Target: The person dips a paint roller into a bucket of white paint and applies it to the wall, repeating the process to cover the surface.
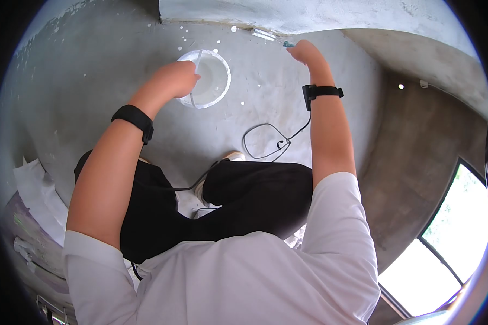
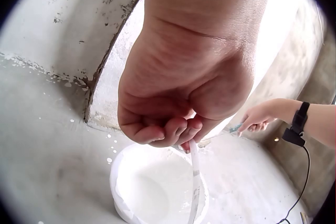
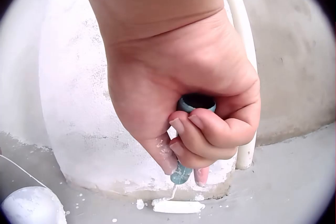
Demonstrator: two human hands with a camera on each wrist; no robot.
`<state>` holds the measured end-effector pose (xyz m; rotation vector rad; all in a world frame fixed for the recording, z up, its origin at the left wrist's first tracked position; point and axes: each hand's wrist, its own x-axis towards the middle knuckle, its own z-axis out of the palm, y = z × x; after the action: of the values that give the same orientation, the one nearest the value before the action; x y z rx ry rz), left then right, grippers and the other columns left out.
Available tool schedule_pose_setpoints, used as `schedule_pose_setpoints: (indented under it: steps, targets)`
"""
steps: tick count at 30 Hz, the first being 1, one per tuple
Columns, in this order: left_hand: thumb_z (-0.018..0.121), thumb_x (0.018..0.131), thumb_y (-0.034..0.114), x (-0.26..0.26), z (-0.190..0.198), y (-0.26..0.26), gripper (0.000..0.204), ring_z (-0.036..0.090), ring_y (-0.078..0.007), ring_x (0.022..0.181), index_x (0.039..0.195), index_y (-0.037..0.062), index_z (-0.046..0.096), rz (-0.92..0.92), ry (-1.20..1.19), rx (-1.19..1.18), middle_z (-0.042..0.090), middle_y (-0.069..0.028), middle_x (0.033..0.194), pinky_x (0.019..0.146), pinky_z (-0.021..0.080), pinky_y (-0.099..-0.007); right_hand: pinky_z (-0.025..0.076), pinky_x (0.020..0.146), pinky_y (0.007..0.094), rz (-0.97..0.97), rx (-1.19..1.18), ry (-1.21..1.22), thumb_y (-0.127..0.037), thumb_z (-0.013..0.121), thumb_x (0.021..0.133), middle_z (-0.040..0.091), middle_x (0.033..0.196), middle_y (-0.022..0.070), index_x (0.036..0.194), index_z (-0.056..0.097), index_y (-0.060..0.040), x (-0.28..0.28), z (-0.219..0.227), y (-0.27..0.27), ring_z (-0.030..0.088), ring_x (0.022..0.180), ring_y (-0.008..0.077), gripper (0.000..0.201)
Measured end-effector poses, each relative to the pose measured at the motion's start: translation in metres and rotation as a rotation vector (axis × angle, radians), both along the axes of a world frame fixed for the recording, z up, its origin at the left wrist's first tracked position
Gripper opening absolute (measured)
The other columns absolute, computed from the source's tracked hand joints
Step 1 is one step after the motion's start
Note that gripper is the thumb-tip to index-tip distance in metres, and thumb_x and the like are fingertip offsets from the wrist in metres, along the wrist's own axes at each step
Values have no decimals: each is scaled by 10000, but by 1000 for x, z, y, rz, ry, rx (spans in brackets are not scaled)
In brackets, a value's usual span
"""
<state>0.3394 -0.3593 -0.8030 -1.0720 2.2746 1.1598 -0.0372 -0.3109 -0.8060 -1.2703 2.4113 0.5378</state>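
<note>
My left hand (image 1: 176, 80) grips the pale bail handle (image 2: 195, 184) of a white bucket (image 1: 228, 78), its fingers curled round the strip. Pale liquid shows inside the bucket in the left wrist view. Out to the right, my right hand (image 3: 205, 87) holds a small paint roller by its teal handle (image 3: 180, 174), fingers wrapped about it. The white roller sleeve (image 3: 178, 206) lies close along the foot of the white wall (image 3: 84, 108), where it meets the grey floor. Part of the handle is hidden inside the fist.
White paint spots (image 1: 233, 29) dot the floor near the bucket. A black cable (image 1: 265, 124) loops on the floor below my right wrist. A pale pipe (image 3: 244, 145) runs up beside the white wall. Whitish sheets (image 1: 40, 195) lie at the left; a window (image 1: 444, 244) is at the right.
</note>
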Motion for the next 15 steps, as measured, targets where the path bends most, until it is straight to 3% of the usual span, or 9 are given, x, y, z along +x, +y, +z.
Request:
schedule_pose_setpoints:
  steps: [9, 15]
  targets:
    - [503, 969, 262, 2, -4, 0, 322, 648, -380, 874, 967, -25, 649, 12, 29, -30, 672, -214, 967, 770, 502, -464, 494, 562, 423, 96, 10, 29, -393, 669, 831, 611, 611, 212, 732, 639, 90, -11, 20, -26, 625, 563, 334, 495]
    - [509, 969, 275, -1, -6, 2, 322, 652, -383, 886, 979, -14, 651, 7, 25, -26, 678, -208, 957, 766, 509, -469, 480, 585, 425, 133, -76, -13, -379, 695, 821, 631, 652, 201, 767, 655, 75, -47, 58, -13, 617, 581, 318, 459]
